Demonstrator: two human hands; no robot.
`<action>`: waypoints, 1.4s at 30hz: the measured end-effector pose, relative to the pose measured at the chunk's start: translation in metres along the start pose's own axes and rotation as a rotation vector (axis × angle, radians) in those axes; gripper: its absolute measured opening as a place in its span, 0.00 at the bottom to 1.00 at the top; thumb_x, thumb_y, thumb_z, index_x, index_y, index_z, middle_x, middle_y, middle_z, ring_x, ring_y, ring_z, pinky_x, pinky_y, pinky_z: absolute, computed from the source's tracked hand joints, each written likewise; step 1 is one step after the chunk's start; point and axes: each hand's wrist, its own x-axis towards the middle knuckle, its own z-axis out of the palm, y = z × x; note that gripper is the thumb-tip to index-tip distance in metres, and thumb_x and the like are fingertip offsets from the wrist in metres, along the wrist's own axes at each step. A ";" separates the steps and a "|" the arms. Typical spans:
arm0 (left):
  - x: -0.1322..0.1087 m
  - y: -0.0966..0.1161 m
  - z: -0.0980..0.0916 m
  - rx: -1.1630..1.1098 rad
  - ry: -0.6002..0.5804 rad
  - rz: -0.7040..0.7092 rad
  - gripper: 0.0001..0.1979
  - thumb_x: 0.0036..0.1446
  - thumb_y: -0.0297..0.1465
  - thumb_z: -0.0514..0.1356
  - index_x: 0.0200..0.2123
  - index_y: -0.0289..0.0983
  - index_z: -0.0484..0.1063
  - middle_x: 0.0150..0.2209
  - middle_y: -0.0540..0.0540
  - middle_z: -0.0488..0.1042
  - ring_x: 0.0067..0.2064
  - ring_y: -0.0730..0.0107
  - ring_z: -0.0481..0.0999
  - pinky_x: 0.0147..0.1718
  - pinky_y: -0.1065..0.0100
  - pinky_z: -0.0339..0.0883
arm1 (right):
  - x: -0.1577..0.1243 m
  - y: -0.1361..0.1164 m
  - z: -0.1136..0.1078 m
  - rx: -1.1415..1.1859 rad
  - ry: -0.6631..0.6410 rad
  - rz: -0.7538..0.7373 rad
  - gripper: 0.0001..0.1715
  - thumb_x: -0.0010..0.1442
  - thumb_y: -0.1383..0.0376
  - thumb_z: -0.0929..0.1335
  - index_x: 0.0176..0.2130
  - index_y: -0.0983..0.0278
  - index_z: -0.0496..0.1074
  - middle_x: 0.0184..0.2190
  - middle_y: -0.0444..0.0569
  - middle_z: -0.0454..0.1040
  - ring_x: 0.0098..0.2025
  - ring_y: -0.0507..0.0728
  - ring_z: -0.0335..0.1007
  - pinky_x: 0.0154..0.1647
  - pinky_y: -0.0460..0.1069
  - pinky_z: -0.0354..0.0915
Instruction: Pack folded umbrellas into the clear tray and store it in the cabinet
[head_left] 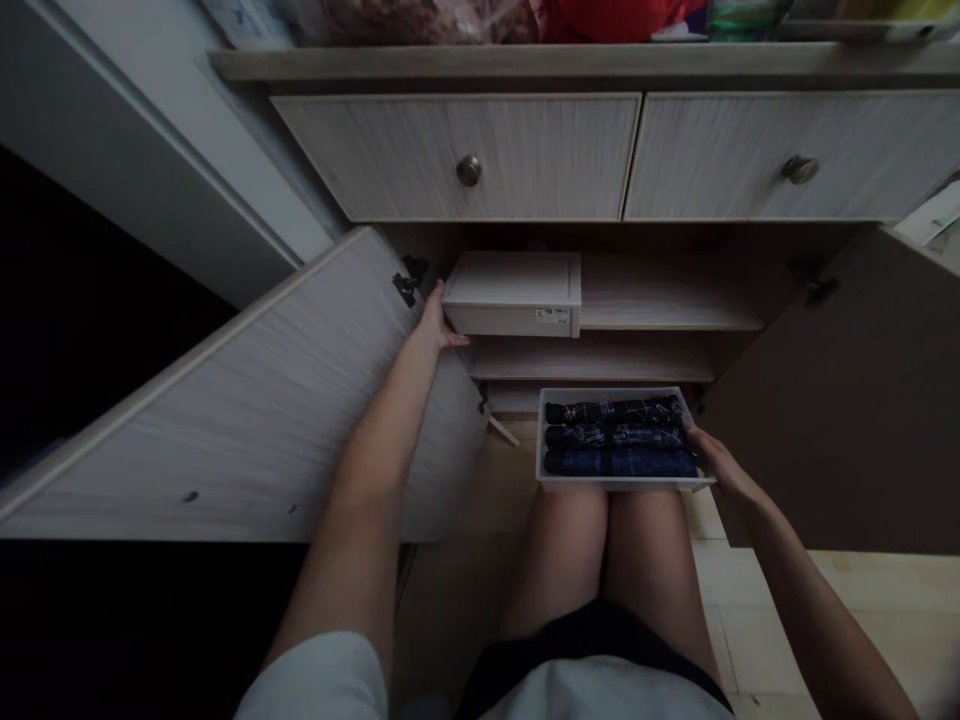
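My left hand reaches into the open cabinet and rests on the left end of a white plastic box standing on the upper shelf; its fingers are wrapped round the box's corner. My right hand grips the right rim of a white tray that sits on my knees. Three rolled dark cloths, plaid and blue, lie side by side in the tray.
The left cabinet door swings out beside my left arm, the right door beside my right. Two shelves run across inside. Two drawers with round knobs sit above. Pale floor tiles lie below.
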 end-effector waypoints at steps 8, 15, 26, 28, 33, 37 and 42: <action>-0.008 0.000 -0.011 -0.018 -0.156 -0.207 0.35 0.49 0.56 0.59 0.54 0.40 0.71 0.46 0.30 0.73 0.54 0.39 0.75 0.53 0.37 0.66 | -0.003 -0.003 0.002 0.028 0.015 0.011 0.39 0.43 0.34 0.74 0.42 0.59 0.79 0.43 0.50 0.82 0.53 0.68 0.76 0.56 0.60 0.70; -0.012 0.004 -0.007 -0.074 -0.191 -0.185 0.34 0.45 0.58 0.64 0.47 0.40 0.75 0.43 0.29 0.76 0.52 0.36 0.76 0.53 0.34 0.64 | -0.003 -0.004 0.004 0.022 0.031 0.018 0.37 0.43 0.35 0.74 0.40 0.59 0.78 0.41 0.49 0.83 0.49 0.68 0.77 0.45 0.57 0.74; -0.060 -0.016 -0.011 -0.132 -0.055 -0.120 0.30 0.53 0.56 0.61 0.49 0.40 0.74 0.42 0.34 0.79 0.49 0.43 0.79 0.49 0.42 0.73 | -0.004 -0.004 0.005 0.066 0.079 0.045 0.31 0.41 0.39 0.75 0.35 0.59 0.76 0.34 0.47 0.82 0.38 0.63 0.78 0.34 0.52 0.72; -0.073 -0.018 -0.019 -0.140 -0.044 -0.110 0.28 0.56 0.54 0.60 0.50 0.39 0.74 0.42 0.35 0.79 0.48 0.44 0.79 0.49 0.43 0.74 | -0.004 -0.005 0.005 0.064 0.076 0.035 0.30 0.42 0.39 0.74 0.34 0.59 0.76 0.34 0.46 0.82 0.36 0.63 0.77 0.33 0.52 0.71; -0.114 -0.025 -0.040 -0.165 -0.012 -0.021 0.29 0.57 0.52 0.58 0.53 0.39 0.71 0.43 0.37 0.79 0.48 0.46 0.79 0.44 0.48 0.78 | -0.007 -0.009 0.007 0.070 0.120 0.005 0.29 0.42 0.41 0.74 0.34 0.59 0.75 0.32 0.46 0.81 0.35 0.62 0.77 0.31 0.52 0.70; -0.149 -0.028 -0.060 -0.169 0.015 0.043 0.28 0.57 0.51 0.58 0.55 0.42 0.71 0.45 0.39 0.79 0.49 0.46 0.79 0.41 0.51 0.79 | -0.012 -0.009 -0.002 0.125 0.176 0.022 0.24 0.41 0.45 0.73 0.33 0.59 0.75 0.27 0.45 0.79 0.30 0.61 0.75 0.29 0.51 0.68; -0.185 -0.036 -0.083 -0.174 0.033 0.038 0.23 0.57 0.48 0.56 0.53 0.47 0.74 0.47 0.44 0.80 0.51 0.45 0.78 0.40 0.51 0.79 | -0.023 -0.004 -0.039 0.116 0.319 0.022 0.22 0.45 0.45 0.71 0.32 0.59 0.74 0.25 0.44 0.79 0.26 0.61 0.74 0.27 0.52 0.68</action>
